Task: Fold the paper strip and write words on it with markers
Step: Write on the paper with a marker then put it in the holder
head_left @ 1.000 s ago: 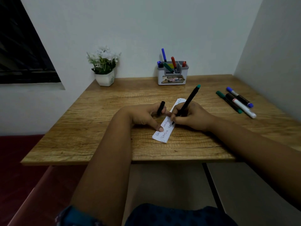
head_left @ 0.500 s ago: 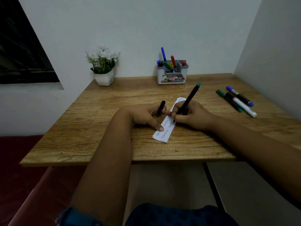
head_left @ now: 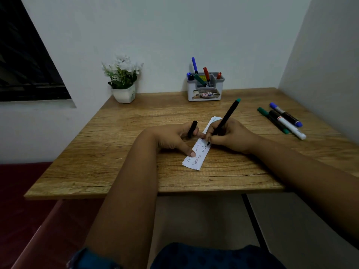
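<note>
A folded white paper strip point(head_left: 196, 161) lies slantwise at the middle of the wooden table point(head_left: 116, 152), with handwritten words in two rows on it. My left hand point(head_left: 174, 138) presses the strip down with its thumb and holds a black marker cap point(head_left: 192, 129) between its fingers. My right hand point(head_left: 231, 135) grips a black marker with a green end point(head_left: 226, 118), its tip touching the strip's right edge. The strip's far end point(head_left: 214, 119) shows beyond the hands.
Three loose markers point(head_left: 283, 120) lie at the table's right side near the wall. A grey-and-white pen holder point(head_left: 205, 91) with several markers stands at the back. A white pot of flowers point(head_left: 124, 88) stands at the back left. The table's front edge runs just below the strip.
The marker tip has crept slightly along the strip's right row. My left hand stays pressed on the paper.
</note>
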